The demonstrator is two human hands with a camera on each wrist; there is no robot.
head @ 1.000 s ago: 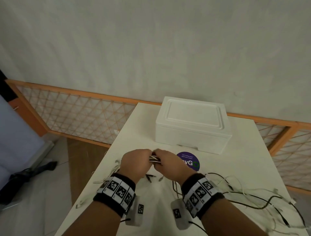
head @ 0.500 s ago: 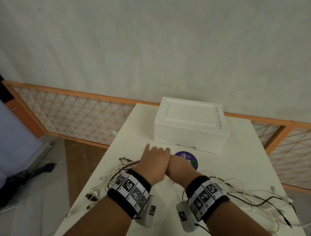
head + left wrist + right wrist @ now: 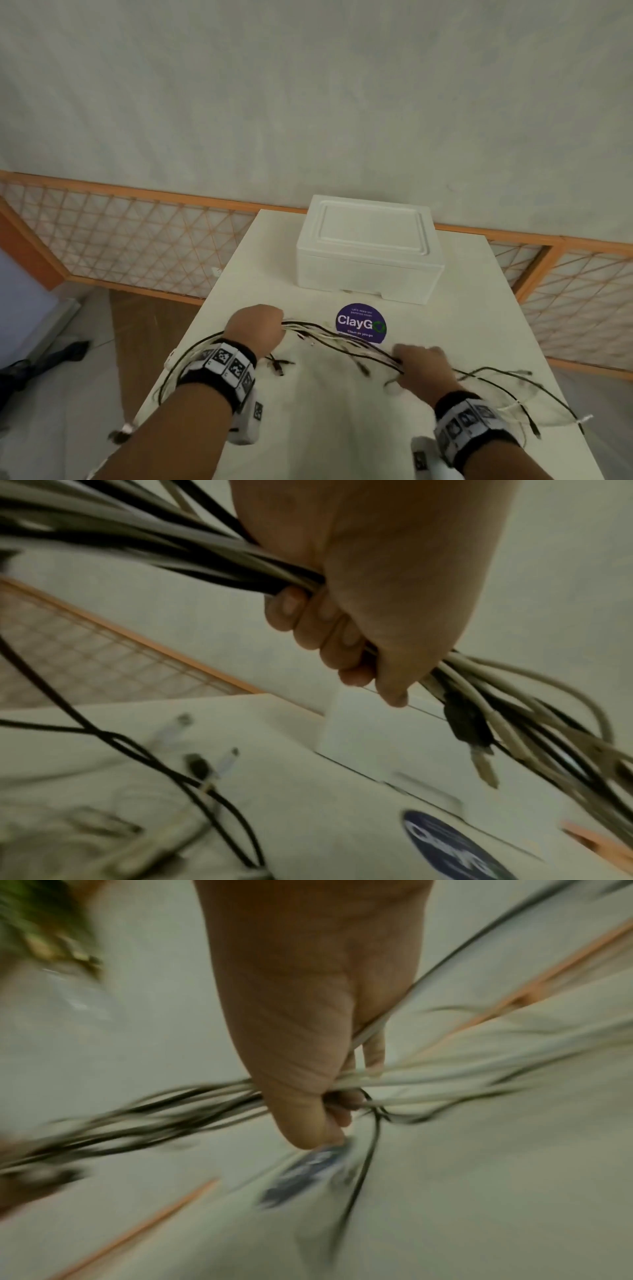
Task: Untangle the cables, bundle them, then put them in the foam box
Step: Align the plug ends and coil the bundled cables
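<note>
A bunch of black and white cables (image 3: pixel 337 337) stretches between my two hands above the white table (image 3: pixel 342 411). My left hand (image 3: pixel 257 330) grips one end in a fist; the left wrist view shows its fingers (image 3: pixel 318 626) curled round the cables (image 3: pixel 205 550), with plugs hanging out past the hand. My right hand (image 3: pixel 423 365) grips the other end, fingers closed round the cables (image 3: pixel 428 1080). Loose ends trail over the table's right side (image 3: pixel 513 387) and loop round my left wrist (image 3: pixel 185 363). The white foam box (image 3: pixel 370 250) stands closed at the table's far end.
A round purple sticker (image 3: pixel 361 323) lies on the table between the hands and the box. An orange lattice fence (image 3: pixel 120 236) runs behind the table below a pale wall. Dark objects lie on the floor at the left (image 3: pixel 34 363).
My hands were together at the table's middle; they have pulled apart, left hand to the left and right hand to the right, drawing the cable bunch out between them.
</note>
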